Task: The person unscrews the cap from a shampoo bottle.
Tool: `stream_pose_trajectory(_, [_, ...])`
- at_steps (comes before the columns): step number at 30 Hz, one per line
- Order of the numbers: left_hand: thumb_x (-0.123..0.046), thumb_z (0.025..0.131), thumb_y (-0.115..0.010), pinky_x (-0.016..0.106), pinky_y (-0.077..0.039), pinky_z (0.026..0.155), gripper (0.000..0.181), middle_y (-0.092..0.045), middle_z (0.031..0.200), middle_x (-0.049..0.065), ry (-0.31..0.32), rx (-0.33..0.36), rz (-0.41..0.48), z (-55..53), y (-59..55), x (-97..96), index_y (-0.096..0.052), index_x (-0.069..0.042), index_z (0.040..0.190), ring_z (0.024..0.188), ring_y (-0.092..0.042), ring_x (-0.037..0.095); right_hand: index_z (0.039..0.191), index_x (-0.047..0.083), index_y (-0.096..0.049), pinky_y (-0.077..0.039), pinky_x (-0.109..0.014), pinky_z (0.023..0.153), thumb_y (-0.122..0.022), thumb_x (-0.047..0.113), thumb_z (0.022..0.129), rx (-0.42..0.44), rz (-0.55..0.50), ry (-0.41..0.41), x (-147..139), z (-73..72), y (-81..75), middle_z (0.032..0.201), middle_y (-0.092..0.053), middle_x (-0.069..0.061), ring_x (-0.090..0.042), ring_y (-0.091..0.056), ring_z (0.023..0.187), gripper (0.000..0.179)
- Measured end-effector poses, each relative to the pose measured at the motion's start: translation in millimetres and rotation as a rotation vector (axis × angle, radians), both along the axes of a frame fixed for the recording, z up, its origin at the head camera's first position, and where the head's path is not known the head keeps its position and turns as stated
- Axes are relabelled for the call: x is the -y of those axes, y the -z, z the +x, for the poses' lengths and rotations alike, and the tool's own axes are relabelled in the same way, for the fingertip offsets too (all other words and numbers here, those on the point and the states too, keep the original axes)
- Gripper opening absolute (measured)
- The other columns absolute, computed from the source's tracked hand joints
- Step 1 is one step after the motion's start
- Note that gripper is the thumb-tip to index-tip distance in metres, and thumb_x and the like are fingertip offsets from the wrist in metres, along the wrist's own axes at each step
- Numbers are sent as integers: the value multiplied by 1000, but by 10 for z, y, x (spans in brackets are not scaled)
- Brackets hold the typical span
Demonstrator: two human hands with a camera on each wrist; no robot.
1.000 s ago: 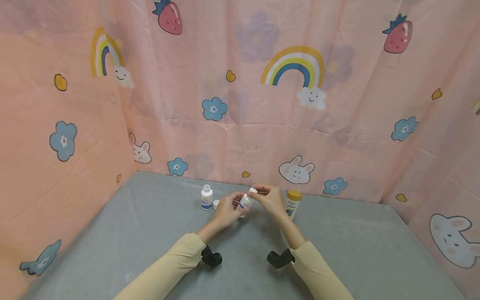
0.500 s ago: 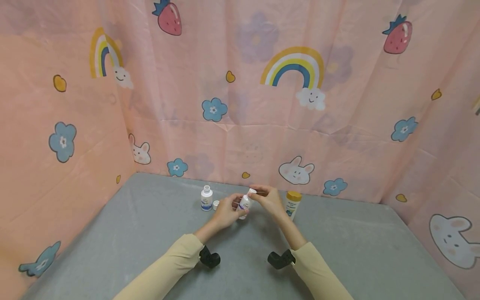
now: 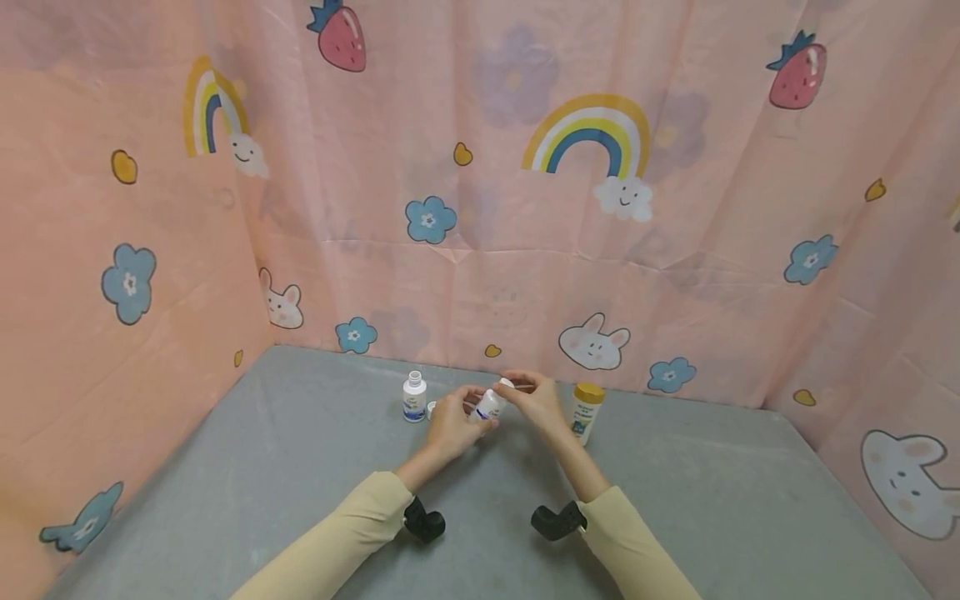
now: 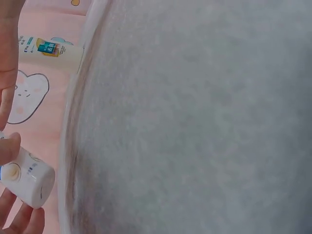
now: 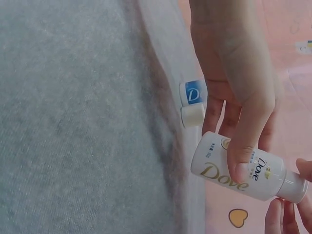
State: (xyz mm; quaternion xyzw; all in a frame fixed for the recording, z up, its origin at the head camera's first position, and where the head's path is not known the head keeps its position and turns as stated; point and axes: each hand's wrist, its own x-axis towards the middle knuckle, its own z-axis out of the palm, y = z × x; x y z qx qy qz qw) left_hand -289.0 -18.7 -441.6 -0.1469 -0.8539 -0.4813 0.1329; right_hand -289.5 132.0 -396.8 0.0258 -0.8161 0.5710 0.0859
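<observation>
My left hand [image 3: 452,423] grips a small white Dove bottle [image 3: 489,405] around its body, tilted above the table with its top toward the right. In the right wrist view the thumb lies across the bottle's label [image 5: 214,173]. The fingers of my right hand [image 3: 542,405] pinch the white cap [image 5: 294,187] at the bottle's top. Left of the hands stands a white-and-blue bottle [image 3: 414,398] with a bare, uncapped neck. A loose white cap [image 5: 193,115] lies beside it, partly hidden by my left hand in the head view.
A cream bottle with a yellow cap [image 3: 588,407] stands just right of my right forearm. The grey table [image 3: 750,492] ends at a pink patterned curtain [image 3: 495,283] behind the bottles. Black wrist mounts [image 3: 558,521] hang inside both sleeves.
The held bottle straightens slightly, then leans further over. My left hand has shifted a little and covers more of the loose cap. My right hand stays at the bottle's cap.
</observation>
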Motion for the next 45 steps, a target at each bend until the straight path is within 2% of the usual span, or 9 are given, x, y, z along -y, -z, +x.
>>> stream_pose_trajectory(7, [-12, 74, -81, 38, -53, 76, 43, -70, 101, 13, 8, -43, -11, 10, 1, -13, -64, -4, 112, 90, -65, 27, 109, 0, -69, -54, -31, 77, -72, 16, 84, -5, 24, 15, -11, -7, -5, 107, -68, -16, -25, -64, 93, 30])
stream_pose_trajectory(14, [-11, 76, -79, 38, -54, 79, 42, -70, 103, 14, 37, -35, -6, -18, 14, -16, -63, -3, 115, 92, -66, 25, 109, 3, -70, -55, -37, 83, -71, 15, 85, 4, 37, 6, -24, -22, -14, 111, -69, -16, -29, -66, 99, 26])
stream_pose_trajectory(26, [-9, 81, -73, 40, -55, 81, 43, -69, 108, 19, 129, -3, 6, -27, 16, 13, -59, 2, 120, 93, -67, 28, 115, 4, -68, -53, -42, 90, -67, 11, 88, -4, 41, -45, -50, -23, -14, 120, -66, -16, -30, -63, 107, 28])
stream_pose_trajectory(31, [-14, 79, -77, 37, -55, 79, 43, -70, 106, 16, 107, 20, 18, -30, 18, 14, -61, 0, 118, 90, -67, 26, 117, 2, -65, -52, -43, 92, -66, 10, 88, -1, 24, -73, -46, -14, -10, 123, -64, -17, -31, -61, 110, 31])
stream_pose_trajectory(37, [-16, 76, -81, 33, -55, 76, 44, -71, 101, 12, 68, 27, 32, -42, 13, 10, -64, -2, 114, 86, -67, 24, 118, 1, -64, -52, -40, 88, -69, 18, 88, -8, 23, -39, -24, -18, 4, 119, -65, -17, -30, -63, 105, 35])
stream_pose_trajectory(45, [-16, 72, -84, 32, -55, 74, 46, -72, 99, 12, 46, 19, 48, -55, 8, 13, -65, -4, 112, 85, -68, 24, 114, 0, -65, -48, -24, 72, -73, 22, 85, -7, 21, 21, -6, -29, 8, 108, -65, -15, -23, -63, 93, 37])
